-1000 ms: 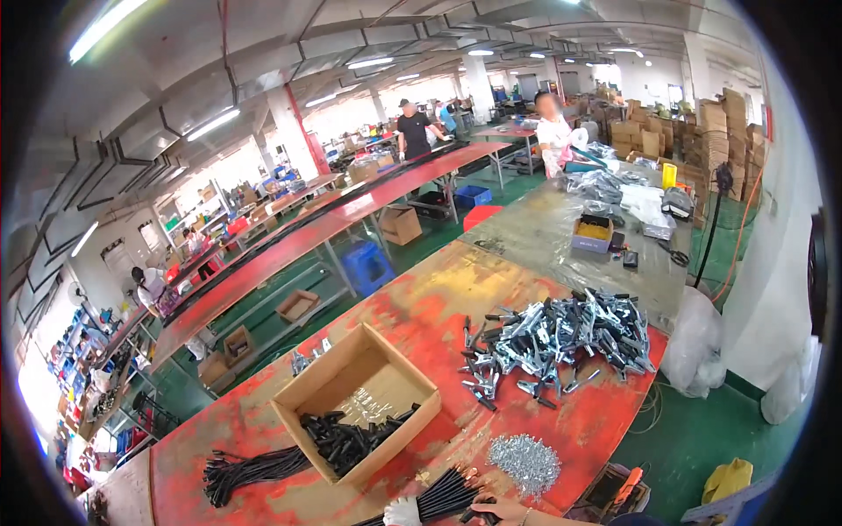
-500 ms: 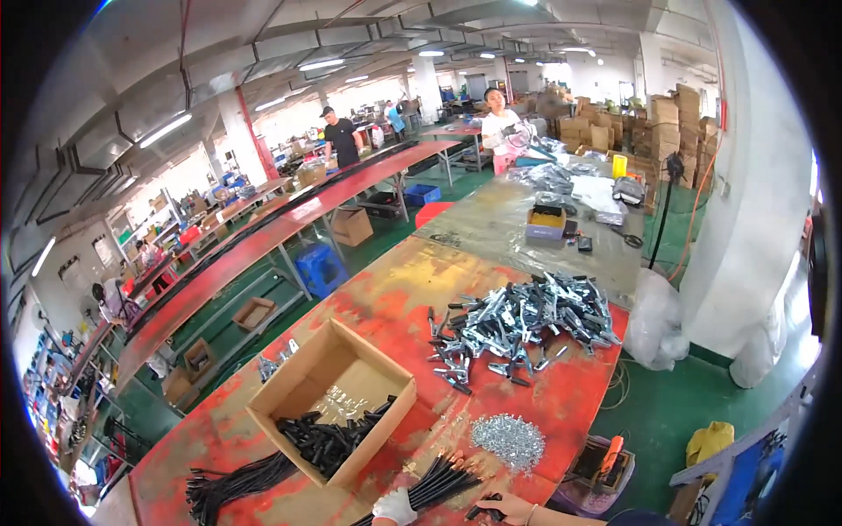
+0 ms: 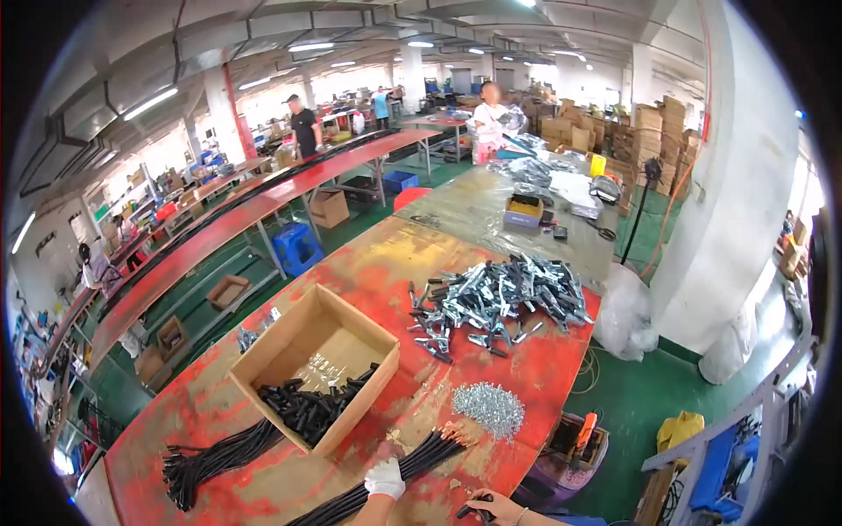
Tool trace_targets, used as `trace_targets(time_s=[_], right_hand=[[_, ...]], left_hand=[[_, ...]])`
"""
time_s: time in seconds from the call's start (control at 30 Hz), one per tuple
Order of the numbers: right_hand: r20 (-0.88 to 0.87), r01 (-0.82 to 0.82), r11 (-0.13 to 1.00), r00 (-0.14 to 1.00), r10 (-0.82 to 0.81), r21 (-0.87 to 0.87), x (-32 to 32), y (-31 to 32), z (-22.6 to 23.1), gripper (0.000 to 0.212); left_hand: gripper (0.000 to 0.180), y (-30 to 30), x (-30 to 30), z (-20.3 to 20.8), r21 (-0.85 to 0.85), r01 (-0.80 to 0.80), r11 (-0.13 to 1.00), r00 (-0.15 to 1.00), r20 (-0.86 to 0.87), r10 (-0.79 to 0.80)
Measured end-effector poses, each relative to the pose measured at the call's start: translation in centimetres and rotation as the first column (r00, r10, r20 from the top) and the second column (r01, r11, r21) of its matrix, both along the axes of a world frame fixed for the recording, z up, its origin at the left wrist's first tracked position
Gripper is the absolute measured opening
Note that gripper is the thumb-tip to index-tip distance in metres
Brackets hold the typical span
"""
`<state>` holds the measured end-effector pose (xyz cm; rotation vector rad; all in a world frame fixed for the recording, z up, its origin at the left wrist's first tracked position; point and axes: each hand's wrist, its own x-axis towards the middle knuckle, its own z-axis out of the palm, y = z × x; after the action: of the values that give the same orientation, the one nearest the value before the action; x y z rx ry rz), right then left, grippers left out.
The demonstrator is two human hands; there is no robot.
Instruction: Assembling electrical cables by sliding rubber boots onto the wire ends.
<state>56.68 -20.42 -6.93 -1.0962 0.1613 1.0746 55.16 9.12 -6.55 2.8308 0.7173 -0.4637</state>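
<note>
My left hand (image 3: 384,478), in a white glove, lies against a bundle of black cables (image 3: 419,459) with bare copper-coloured ends. Its fingers are smeared, so whether they grip a cable is unclear. At the lower edge my bare right hand (image 3: 502,507) is closed around a small black piece (image 3: 474,506) whose kind I cannot make out. Just beyond the cable ends is a heap of small silvery metal parts (image 3: 488,411). A cardboard box (image 3: 358,391) on the left holds many black sleeve-like pieces (image 3: 311,410). Farther back lies a pile of metal clips with black handles (image 3: 500,298).
A second black cable bundle (image 3: 219,451) lies left of the box. Beyond the worn red table (image 3: 351,263) stands a grey-topped table (image 3: 465,206) with plastic bags. A purple bin (image 3: 561,469) with an orange-handled tool sits at the right. People stand farther off.
The view has shifted, so the table's things appear higher and farther left. My left hand has moved up along the cables. My right hand still holds the black piece.
</note>
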Motion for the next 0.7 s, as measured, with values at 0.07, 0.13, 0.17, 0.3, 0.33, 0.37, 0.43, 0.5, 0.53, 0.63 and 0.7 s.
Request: trace_targets(time_s=[0.07, 0.13, 0.17, 0.3, 0.33, 0.37, 0.43, 0.5, 0.53, 0.63, 0.7], right_hand=[[0.025, 0.016, 1.000, 1.000, -0.015, -0.026, -0.7, -0.7, -0.5, 0.018], [0.101, 0.070, 0.997, 0.993, -0.067, -0.026, -1.5, -1.3, -0.1, 0.021], [0.140, 0.096, 0.995, 0.986, -0.092, -0.024, -1.8, -1.7, 0.2, 0.023], [0.100, 0.101, 0.995, 0.990, -0.103, 0.023, -1.9, -1.9, 0.9, 0.023], [0.087, 0.100, 0.994, 0.991, -0.103, 0.040, -1.6, -1.9, 0.8, 0.023], [0.065, 0.094, 0.994, 0.993, -0.098, 0.057, -1.3, -1.4, 0.8, 0.023], [0.010, 0.058, 0.992, 0.998, -0.060, 0.113, 0.5, 0.3, 0.6, 0.019], [-0.086, -0.001, 0.988, 0.996, 0.015, 0.155, 2.0, 2.2, 0.1, 0.015], [-0.007, -0.070, 0.982, 0.997, 0.073, 0.178, 2.8, 3.7, -0.8, 0.013], [0.012, -0.207, 0.967, 0.978, 0.208, 0.147, 4.0, 7.8, 0.1, 0.017], [0.249, -0.335, 0.939, 0.906, 0.342, -0.072, 4.5, 9.0, -2.6, 0.020]], left_hand=[[0.041, 0.1, 0.5, 1.2, -0.029, 0.009, 1.000, 0.998, -0.057, -0.011], [0.041, 0.6, 1.0, 1.4, -0.056, 0.021, 0.998, 0.997, -0.073, -0.025], [0.041, 0.1, 0.9, 1.2, -0.077, 0.030, 0.997, 0.997, -0.068, -0.035], [0.051, 0.5, 0.4, 2.0, -0.054, 0.081, 0.995, 0.994, -0.072, -0.085], [0.051, 0.2, 0.5, 2.2, -0.074, 0.064, 0.995, 0.992, -0.106, -0.072], [0.052, -0.2, 0.6, 2.5, -0.095, 0.040, 0.995, 0.988, -0.147, -0.054], [0.052, 0.0, 1.2, 2.4, -0.103, 0.021, 0.995, 0.985, -0.169, -0.038], [0.053, 0.4, 0.8, 2.9, -0.107, 0.075, 0.991, 0.997, 0.010, -0.074], [0.053, 2.5, 0.7, -0.9, -0.167, 0.081, 0.983, 0.988, 0.142, -0.057], [0.045, 2.8, 1.7, 3.5, -0.155, 0.061, 0.986, 0.998, 0.023, -0.058], [0.049, 1.5, 2.5, 5.7, -0.202, 0.051, 0.978, 0.995, -0.072, -0.067]])
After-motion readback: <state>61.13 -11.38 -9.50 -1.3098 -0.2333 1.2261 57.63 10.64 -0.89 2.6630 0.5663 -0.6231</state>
